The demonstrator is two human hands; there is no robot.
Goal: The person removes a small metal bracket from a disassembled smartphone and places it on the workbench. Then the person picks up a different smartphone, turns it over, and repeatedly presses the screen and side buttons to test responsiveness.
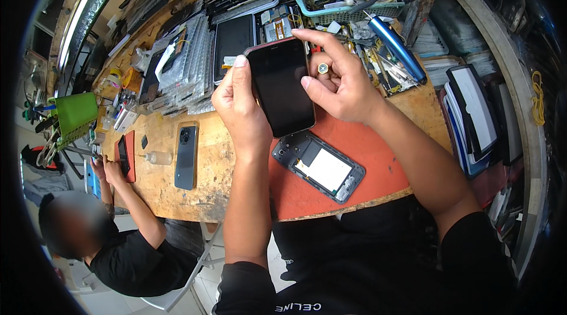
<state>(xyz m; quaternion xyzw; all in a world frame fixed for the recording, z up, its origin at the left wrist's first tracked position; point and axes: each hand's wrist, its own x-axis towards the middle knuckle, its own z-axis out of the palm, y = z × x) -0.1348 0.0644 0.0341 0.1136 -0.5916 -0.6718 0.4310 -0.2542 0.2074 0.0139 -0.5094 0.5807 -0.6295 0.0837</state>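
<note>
A black-screened smartphone [282, 87] is held up between both my hands, its dark screen facing me. My left hand [239, 99] grips its left side, the thumb lying along the upper left edge. My right hand [342, 79] has its index finger at the top right corner and its thumb on the right edge; other fingers are curled, one wearing a ring with a round face [323, 68]. Below the phone, an opened phone body [319, 166] with a white panel inside lies tilted on the red mat [378, 158]; the held phone overlaps its upper edge.
To the left lie a dark phone [186, 155] and a small clear bottle [158, 158]. Bubble-wrapped parts [183, 73] and a green basket [336, 15] of supplies fill the back. A blue cylindrical tool [397, 49] lies right. A co-worker [136, 244] handles another phone at far left.
</note>
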